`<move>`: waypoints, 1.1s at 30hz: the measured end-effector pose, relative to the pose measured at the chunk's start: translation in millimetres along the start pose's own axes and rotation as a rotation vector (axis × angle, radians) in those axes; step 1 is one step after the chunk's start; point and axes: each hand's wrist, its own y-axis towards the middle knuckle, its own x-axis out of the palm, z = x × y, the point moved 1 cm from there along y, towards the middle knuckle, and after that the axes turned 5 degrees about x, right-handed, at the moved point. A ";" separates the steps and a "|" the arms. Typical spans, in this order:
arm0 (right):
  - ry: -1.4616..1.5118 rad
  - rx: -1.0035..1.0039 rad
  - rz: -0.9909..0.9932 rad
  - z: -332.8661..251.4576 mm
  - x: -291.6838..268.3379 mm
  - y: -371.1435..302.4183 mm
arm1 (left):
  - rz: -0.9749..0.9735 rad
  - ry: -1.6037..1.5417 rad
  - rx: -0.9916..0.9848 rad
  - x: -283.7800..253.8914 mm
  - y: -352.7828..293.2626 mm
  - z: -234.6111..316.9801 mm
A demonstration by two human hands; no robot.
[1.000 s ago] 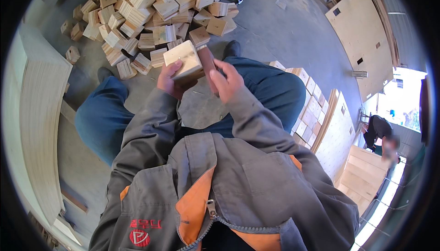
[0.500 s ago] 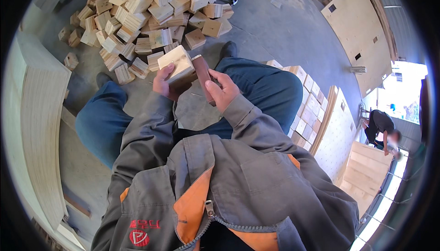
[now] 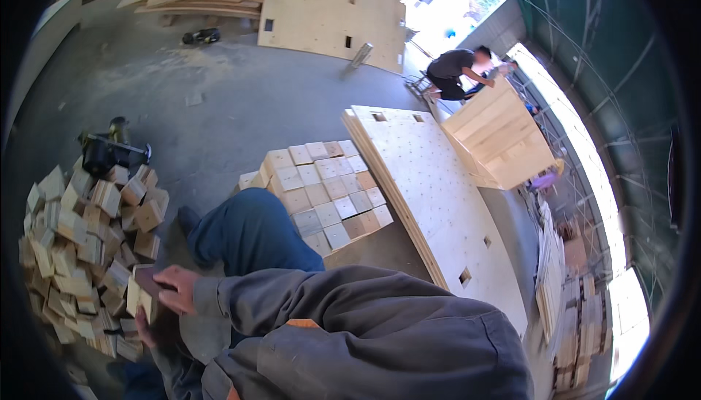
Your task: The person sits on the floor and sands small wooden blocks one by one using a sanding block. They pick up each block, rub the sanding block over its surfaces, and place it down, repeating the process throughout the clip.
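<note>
A pale wooden block [image 3: 136, 299] sits between my hands at the lower left, beside the heap of blocks. My left hand [image 3: 144, 328] grips the block from below, its fingers partly hidden. Closed around a flat reddish-brown piece [image 3: 147, 281], my right hand [image 3: 179, 288] holds it against or very near the block. Whether the two surfaces touch is hard to make out.
Loose wooden blocks [image 3: 80, 246] lie heaped at the left, with a black tool [image 3: 113, 150] behind them. Stacked blocks [image 3: 328, 188] stand beyond my knee. Large plywood panels [image 3: 445, 188] lie to the right. Another person [image 3: 456, 71] bends over a wooden box [image 3: 504, 137].
The view has swung to the right, so my hands and the block heap now appear at the lower left. Both hands still hold the same things, with the brown piece closer over the block.
</note>
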 end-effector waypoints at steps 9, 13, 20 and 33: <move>0.024 0.156 0.120 -27.1 -52.4 -10.4 | -0.121 0.166 -0.193 37.5 10.7 -28.6; 0.110 0.305 0.181 -15.0 -70.2 3.5 | 0.111 0.451 -0.071 41.1 1.2 -38.1; 0.126 0.284 0.056 -37.7 -65.4 -28.9 | 0.166 0.193 0.050 29.4 9.0 -23.0; 0.124 0.317 0.177 -9.9 -48.8 -9.5 | 0.136 0.333 0.036 -21.2 13.3 -8.0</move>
